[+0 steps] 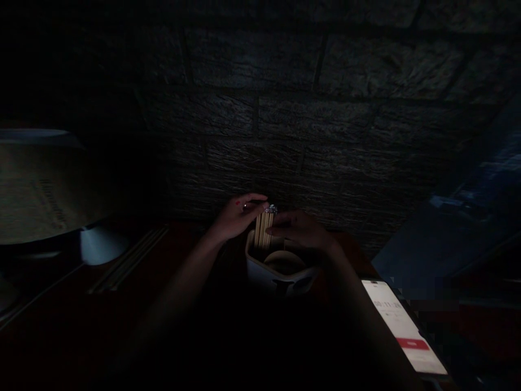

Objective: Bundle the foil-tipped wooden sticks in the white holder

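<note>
A tight bundle of thin wooden chopsticks [264,231] stands upright, with shiny silvery ends on top. Its lower part is inside a pale open container [254,266] with a rounded rim and a dark mark on its front. My left hand [240,214] is at the bundle's upper left, thumb and fingers closed around its top. From the right, my right hand [299,229] presses its fingers against the bundle's side. Inside the container, in front of the sticks, sits a round-rimmed piece [285,255]; shadow hides most of it.
Several thin sticks [128,260] lie on the dark red table [163,282] to the left. A lampshade-like shape [49,190] is at far left. A lit phone [402,326] showing a timer lies at right. A stone-block wall [285,114] rises behind.
</note>
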Action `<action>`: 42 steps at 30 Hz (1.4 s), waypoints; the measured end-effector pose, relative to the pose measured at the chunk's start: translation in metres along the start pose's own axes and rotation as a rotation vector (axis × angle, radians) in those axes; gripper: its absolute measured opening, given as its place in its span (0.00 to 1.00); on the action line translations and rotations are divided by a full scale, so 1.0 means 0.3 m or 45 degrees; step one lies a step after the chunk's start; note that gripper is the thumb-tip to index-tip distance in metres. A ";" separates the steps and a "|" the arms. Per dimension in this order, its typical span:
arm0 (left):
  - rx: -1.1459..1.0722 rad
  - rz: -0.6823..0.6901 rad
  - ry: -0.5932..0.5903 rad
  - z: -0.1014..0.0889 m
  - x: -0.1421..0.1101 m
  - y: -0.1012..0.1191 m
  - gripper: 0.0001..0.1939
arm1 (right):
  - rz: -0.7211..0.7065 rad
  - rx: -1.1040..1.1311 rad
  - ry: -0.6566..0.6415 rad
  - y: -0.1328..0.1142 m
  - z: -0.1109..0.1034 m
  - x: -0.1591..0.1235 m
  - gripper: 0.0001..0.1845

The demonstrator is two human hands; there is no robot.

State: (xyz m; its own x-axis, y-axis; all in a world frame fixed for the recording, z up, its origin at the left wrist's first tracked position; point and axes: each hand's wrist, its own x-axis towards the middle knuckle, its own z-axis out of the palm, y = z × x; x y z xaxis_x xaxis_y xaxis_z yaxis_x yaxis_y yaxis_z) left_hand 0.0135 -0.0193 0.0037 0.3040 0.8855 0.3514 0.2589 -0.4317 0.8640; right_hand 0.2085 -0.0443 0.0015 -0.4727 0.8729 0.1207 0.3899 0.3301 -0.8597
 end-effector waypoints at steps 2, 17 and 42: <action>-0.005 -0.005 -0.028 -0.012 -0.002 0.003 0.21 | 0.000 0.022 -0.018 -0.001 0.001 -0.001 0.13; -0.019 -0.082 0.032 0.001 -0.005 0.015 0.14 | -0.011 -0.155 -0.003 0.018 0.014 0.013 0.17; -0.030 -0.080 0.006 0.009 -0.002 -0.021 0.19 | -0.004 -0.183 0.000 0.009 0.016 0.008 0.16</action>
State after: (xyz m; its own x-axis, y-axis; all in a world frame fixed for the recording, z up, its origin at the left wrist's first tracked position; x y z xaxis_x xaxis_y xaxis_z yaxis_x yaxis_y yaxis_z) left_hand 0.0143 -0.0175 -0.0029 0.2833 0.9117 0.2977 0.2554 -0.3710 0.8928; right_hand 0.2046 -0.0431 -0.0030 -0.4741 0.8718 0.1234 0.4978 0.3810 -0.7791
